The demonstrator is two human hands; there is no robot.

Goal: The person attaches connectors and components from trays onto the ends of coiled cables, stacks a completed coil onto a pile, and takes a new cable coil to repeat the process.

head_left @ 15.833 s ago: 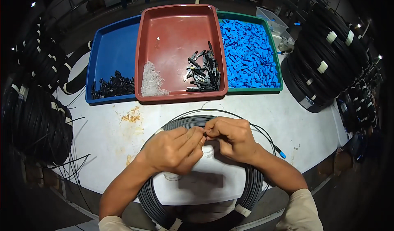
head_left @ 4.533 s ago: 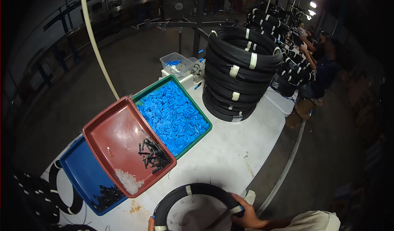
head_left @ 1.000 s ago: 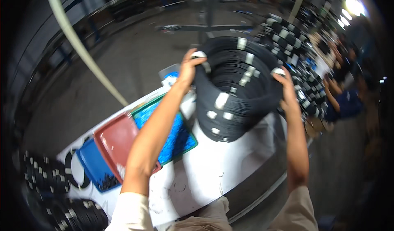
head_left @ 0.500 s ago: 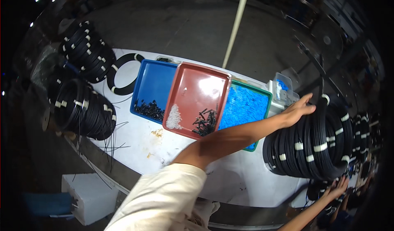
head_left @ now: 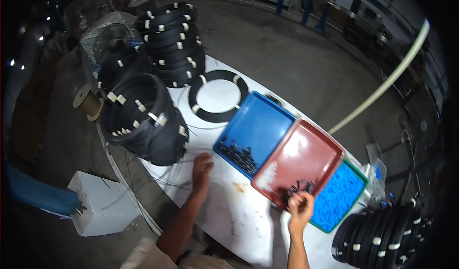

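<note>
Left hand point(head_left: 201, 172) over tabletop point(head_left: 224, 209), unclenched; right hand point(head_left: 300, 210) at red tray's edge point(head_left: 267, 195), grip unclear.

From where I stand, I see the left hand point(head_left: 202, 174) with loosely bent fingers above the white tabletop point(head_left: 224, 223), near a leaning pile of black cable coils point(head_left: 165, 137). The right hand point(head_left: 301, 209) is at the near edge of the red tray point(head_left: 313, 149), its fingers drawn together beside the black pieces point(head_left: 301, 186) (whether it holds one, I cannot tell). White pieces point(head_left: 267, 177) lie in the same tray. On one side is the blue tray point(head_left: 263, 125); on the other, the green tray point(head_left: 348, 205), full of bright blue pieces point(head_left: 337, 197).
</note>
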